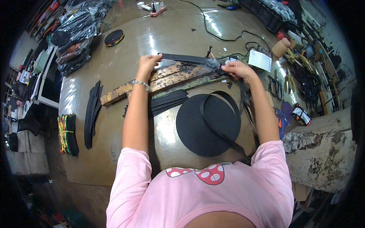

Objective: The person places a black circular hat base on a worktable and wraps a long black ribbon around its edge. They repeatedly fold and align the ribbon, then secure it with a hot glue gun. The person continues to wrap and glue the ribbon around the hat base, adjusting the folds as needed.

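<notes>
a black strip (184,58) stretched between two hands

nearest us, by the near edge of the bench (167,30), we see a large flat black roll (194,125), with a loose band (219,132) looping across its top. toward the left edge of the bench lies a red, yellow, green and black bundle (67,135), tied around its middle, and just beside it a fanned pile of long black pieces (93,114). another stack of black pieces (167,102) lies left of the roll, near the wooden bars (140,83), which are mottled with dark marks and run slantwise across the middle of the bench.

over the bars we find the strip. the left hand (147,64), a beaded bracelet (141,84) at its wrist, pinches the strip's left end between thumb and fingers. the right hand (237,70) has its fingertips closed on the other end, where we notice pale haze.

toward the right edge we see black-handled scissors (274,86), a gridded white sheet (260,60) and a beige cone (281,47). farther off, a small round roll with a colourful rim (114,38) sits right of the plastic-wrapped heap (81,30) at the far left corner, and a pink power strip (157,11) lies near the far edge.
</notes>
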Motion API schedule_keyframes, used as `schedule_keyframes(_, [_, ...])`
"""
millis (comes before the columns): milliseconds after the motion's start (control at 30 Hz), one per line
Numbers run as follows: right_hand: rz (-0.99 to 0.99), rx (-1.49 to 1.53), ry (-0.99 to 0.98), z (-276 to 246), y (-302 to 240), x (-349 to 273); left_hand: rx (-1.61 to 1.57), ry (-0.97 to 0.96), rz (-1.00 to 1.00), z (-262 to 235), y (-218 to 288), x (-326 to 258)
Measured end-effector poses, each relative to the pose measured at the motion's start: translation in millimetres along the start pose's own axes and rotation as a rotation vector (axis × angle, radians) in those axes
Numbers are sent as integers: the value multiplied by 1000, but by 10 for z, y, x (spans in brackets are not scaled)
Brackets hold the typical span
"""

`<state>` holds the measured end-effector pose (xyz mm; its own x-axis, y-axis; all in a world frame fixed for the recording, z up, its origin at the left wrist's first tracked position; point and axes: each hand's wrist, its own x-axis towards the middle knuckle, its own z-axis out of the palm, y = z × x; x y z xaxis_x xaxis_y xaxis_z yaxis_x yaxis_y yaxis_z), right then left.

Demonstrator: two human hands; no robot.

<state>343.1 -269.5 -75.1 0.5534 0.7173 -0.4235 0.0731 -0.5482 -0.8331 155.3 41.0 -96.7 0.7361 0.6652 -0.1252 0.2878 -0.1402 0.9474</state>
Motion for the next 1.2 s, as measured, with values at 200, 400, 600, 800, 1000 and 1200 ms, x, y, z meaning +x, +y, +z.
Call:
schedule_keyframes(200, [-334, -208, 325, 51, -806, -285, -140, -59, 109, -34, -27, -78])
schedule_keyframes(400, [-666, -241, 352, 1228, -1330, 467, -104, -252, 23, -139, -50, -86])
schedule_keyframes(600, [-448, -376, 430, 1530, -1102, 974, -295, -124, -1, -70, -57, 6])
schedule_keyframes(800, [-423, -529, 446, 1438, -1222, 682, -84, -48, 13, 22, -93, 79])
schedule_keyframes(1000, [-511, -507, 346, 254, -1058, -46, 4, -25, 23, 23, -109, 102])
schedule_keyframes(1200, [28, -45, 266, 46, -254, -197, -29, -18, -24, 46, -106, 106])
